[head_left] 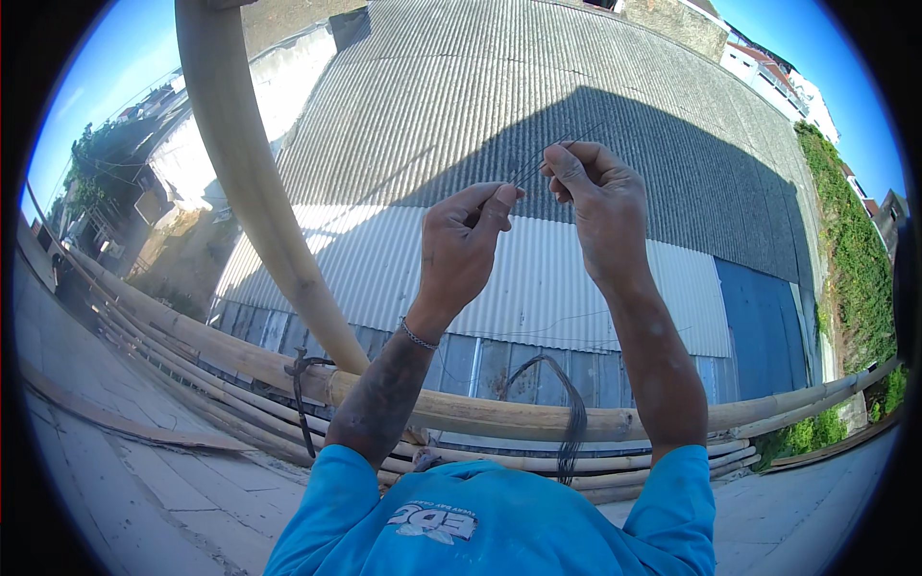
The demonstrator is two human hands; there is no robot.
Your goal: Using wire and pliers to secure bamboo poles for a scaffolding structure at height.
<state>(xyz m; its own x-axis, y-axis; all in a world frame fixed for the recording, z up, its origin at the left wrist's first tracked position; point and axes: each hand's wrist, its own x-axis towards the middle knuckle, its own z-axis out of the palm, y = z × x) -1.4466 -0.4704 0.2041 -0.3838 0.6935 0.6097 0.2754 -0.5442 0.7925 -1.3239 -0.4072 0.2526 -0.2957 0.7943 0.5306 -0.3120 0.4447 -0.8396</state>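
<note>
Both my arms reach out over a horizontal bamboo pole, hands raised in front of a roof far below. My left hand is closed in a pinch, thumb against the curled fingers. Slightly higher and to its right, my right hand pinches in the same way. A thin dark wire spans the small gap between the two sets of fingertips. Its strands are so fine that I cannot tell how many there are. Over the pole, between my forearms, hangs a bundle of dark wires.
A thick bamboo post slants up on the left. A dark tie wraps the rail near its foot. More bamboo poles run below the rail. Beyond lies a corrugated roof, partly shaded. Green plants grow at the right.
</note>
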